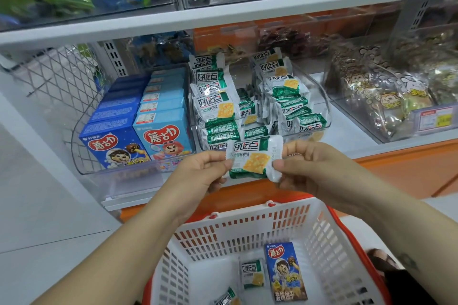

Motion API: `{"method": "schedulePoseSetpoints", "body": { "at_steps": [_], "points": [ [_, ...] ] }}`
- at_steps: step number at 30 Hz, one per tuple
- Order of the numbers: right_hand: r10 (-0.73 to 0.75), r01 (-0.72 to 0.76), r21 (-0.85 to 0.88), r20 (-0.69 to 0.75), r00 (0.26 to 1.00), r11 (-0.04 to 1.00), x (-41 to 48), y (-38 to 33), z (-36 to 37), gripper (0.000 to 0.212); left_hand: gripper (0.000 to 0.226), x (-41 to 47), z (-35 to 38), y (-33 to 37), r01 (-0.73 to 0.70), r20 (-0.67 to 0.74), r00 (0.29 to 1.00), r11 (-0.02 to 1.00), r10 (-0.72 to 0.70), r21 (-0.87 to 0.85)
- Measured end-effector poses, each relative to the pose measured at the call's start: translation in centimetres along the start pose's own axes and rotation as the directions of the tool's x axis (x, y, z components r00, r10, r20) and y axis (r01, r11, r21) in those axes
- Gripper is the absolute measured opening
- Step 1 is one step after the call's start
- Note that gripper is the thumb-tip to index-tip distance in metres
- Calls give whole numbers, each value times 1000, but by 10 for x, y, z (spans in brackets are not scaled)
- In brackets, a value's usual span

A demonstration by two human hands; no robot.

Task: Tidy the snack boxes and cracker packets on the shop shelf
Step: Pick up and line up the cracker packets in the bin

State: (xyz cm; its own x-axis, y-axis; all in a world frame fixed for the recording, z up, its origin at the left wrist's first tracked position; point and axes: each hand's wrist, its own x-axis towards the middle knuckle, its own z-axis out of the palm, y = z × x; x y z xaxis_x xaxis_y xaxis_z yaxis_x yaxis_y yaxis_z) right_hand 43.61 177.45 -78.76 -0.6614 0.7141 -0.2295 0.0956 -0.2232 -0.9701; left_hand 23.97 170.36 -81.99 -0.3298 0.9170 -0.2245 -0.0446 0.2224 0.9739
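While the white-and-green foil cracker packet [252, 158] was held level in front of the white shop shelf [352, 131], the left hand [198, 173] pinched its left crimped end and the right hand [304, 163] pinched its right end, thumb against curled fingers on each side. Behind it, a clear plastic bin [326, 109] held more such packets; blue cardboard snack boxes [138, 131] stood in rows just beside it. Below, a white slotted plastic basket [247, 228] held a dark-blue snack box [286, 272] and two loose packets [252, 273].

White slatted basket [247, 226], monkey-print bags [358, 82], wire mesh divider [58, 74]
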Motion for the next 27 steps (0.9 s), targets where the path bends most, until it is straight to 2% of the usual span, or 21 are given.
{"method": "schedulePoseSetpoints", "body": {
  "at_steps": [6, 11, 15, 17, 20, 23, 27],
  "points": [
    [24, -24, -28, -23, 999, 999, 3, 3, -6, 6, 10, 0, 2, 0, -21, 12, 1000, 1000, 21, 7],
    [-96, 81, -207, -65, 993, 975, 0, -1, -11, 9, 6, -5, 3, 6, -71, 43, 996, 991, 76, -116],
    [-117, 114, -31, -122, 986, 993, 2, -2, -11, 26, 19, -9, 4, 8, -87, 125, 985, 962, 122, -258],
    [-148, 137, -85, -131, 980, 987, 3, 2, -10, 30, 19, -9, 5, 7, -139, 75, 985, 968, 157, -208],
    [-246, 190, -338, -133, 960, 922, 0, 6, -1, 30, 25, -7, 6, 4, -254, -28, 967, 963, 252, -88],
    [-268, 209, -285, -186, 945, 935, 3, 10, 0, 26, 24, -5, 9, 4, -303, -72, 952, 945, 296, -119],
    [-289, 234, -267, -188, 939, 935, 4, 11, -3, 25, 26, -7, 9, 6, -329, -63, 944, 940, 324, -91]
  ]
}}
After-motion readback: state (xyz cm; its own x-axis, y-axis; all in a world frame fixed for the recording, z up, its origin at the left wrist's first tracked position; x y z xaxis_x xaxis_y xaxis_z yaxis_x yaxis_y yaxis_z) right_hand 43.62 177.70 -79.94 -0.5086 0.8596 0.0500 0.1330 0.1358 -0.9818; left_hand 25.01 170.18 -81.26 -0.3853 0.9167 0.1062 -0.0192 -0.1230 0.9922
